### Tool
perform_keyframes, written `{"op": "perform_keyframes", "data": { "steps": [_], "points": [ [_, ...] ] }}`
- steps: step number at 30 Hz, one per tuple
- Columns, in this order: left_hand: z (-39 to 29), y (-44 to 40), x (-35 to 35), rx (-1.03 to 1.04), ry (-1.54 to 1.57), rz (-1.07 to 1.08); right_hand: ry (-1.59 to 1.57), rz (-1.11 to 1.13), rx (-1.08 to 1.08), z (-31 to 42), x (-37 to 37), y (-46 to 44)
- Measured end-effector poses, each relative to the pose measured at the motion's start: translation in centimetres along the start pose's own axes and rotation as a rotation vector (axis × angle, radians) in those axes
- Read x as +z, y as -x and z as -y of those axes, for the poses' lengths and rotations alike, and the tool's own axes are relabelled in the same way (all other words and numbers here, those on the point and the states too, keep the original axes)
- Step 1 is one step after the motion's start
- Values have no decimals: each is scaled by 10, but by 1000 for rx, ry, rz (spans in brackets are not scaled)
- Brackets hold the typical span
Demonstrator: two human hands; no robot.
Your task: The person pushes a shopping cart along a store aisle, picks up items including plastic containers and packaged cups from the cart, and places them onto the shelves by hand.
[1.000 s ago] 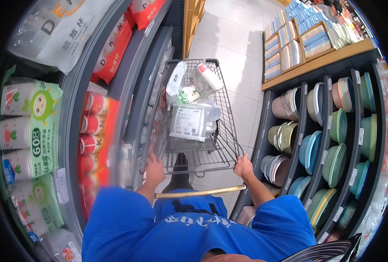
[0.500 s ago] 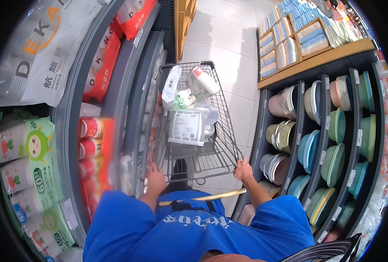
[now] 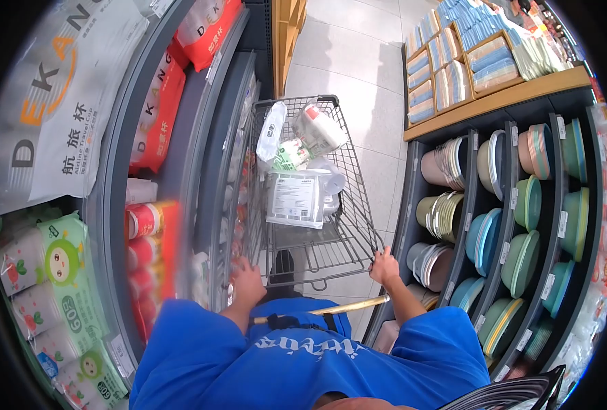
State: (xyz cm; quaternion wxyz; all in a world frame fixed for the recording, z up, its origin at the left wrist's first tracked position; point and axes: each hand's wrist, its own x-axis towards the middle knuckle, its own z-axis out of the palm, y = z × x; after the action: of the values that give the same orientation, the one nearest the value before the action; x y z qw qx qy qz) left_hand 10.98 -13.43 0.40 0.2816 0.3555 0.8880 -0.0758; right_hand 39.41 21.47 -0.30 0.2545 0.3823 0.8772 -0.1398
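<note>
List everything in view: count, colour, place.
shopping cart: 1, grey, ahead
packages: several, mostly white or clear, in cart
large bag: 1, clear with orange letters, upper left
red packs: several, red, left shelves
cup packs: several, green and white, lower left
wooden rack: 1, tan, top centre
folded cloths: many, blue, white and peach, upper right
tubs: many, green, blue, pink, beige, right shelves
shelves: several, dark grey, both sides
floor: 1, pale grey, centre
bar: 1, tan, lower centre
shirt: 1, blue, bottom
left hand: 1, bare, by cart's left side
right hand: 1, bare, on cart's right corner
</note>
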Motion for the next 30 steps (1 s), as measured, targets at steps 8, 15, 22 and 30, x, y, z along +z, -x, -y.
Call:
{"op": "perform_keyframes", "data": {
  "steps": [8,15,22,30],
  "points": [
    [-7,-15,-8,17,13,-36,4,-39,-18,-11,-5,-15],
    [-16,-34,-42,-13,20,21,-3,-43,-11,-16,-15,-35],
    [-20,-57,-67,37,-22,-2,13,-59,-14,-14,-37,-55],
    [-20,-80,-67,57,-27,-17,5,-55,-31,-14,-57,-73]
  ]
}}
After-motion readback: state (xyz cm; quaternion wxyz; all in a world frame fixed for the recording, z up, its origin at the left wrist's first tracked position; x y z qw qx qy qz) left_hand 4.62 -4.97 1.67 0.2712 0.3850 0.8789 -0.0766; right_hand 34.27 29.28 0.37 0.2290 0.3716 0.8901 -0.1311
